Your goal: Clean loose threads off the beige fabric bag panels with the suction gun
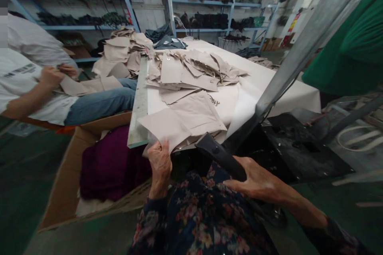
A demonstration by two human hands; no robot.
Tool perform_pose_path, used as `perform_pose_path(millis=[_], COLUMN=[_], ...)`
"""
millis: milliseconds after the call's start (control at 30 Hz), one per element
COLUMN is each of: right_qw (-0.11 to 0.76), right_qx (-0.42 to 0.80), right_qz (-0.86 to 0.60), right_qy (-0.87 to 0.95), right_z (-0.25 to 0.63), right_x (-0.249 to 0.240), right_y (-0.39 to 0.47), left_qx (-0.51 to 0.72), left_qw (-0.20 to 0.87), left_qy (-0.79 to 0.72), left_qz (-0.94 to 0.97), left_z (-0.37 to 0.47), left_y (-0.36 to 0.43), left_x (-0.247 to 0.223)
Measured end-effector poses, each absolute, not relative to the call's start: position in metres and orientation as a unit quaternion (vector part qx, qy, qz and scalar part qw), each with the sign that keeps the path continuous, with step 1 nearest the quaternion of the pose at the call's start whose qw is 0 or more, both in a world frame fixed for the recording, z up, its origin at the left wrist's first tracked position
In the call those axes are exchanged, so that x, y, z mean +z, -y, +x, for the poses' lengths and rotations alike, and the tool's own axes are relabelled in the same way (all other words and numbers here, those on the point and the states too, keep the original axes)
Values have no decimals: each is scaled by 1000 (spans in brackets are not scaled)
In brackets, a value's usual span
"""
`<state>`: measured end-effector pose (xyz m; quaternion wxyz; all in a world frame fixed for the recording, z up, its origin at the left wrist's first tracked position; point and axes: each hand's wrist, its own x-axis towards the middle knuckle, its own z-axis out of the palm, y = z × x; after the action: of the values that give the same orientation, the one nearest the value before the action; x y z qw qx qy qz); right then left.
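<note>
My left hand [160, 160] is closed, pinching the near edge of a beige fabric piece [166, 124] at the table's front corner. That piece lies over more beige fabric pieces [199, 111]. My right hand [259, 179] is wrapped round the near end of a black handle-like bar [220, 153] with a flat tip; its exact kind I cannot make out. The bar points toward the fabric, just off the table edge. Small metal bits [214, 101] lie on the cloth behind the fabric pieces.
A heap of beige pieces [176, 69] covers the middle of the table [269, 83]. On the left, a cardboard box [60, 191] holds purple fabric [112, 163], beside a seated person [32, 75] handling a beige piece. A grey metal post [296, 51] slants up at right, near a green cloth [347, 51].
</note>
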<state>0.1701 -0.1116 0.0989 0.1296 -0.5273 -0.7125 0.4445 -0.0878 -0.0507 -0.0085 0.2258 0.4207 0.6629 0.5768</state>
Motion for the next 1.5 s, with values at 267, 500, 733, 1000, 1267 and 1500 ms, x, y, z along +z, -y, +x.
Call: perform_pose_path(millis=[267,500,733,1000,1267,1500], right_qw=[153,163,235,204,207,180], right_qx=[431,469,480,502,518,553], right_qz=[-535,-510,-498,-509,-483,-453], right_qy=[710,702,683,669,675,676], right_z=[160,166,179,195,195,176], right_x=[93,85,92,99,85,81], right_y=[119,112,93,116,105,51], left_qx=[553,728,747,747,709,688], left_qw=[158,410,467,476,477,449], left_qy=[-671,-473,-432,-422,-489,-543], left_qz=[468,279,194,192,174,174], left_z=[-64,-50,-61,-64,-98,-102], left_y=[80,79,89,92,88,89], left_x=[14,9,19,20,8,-12])
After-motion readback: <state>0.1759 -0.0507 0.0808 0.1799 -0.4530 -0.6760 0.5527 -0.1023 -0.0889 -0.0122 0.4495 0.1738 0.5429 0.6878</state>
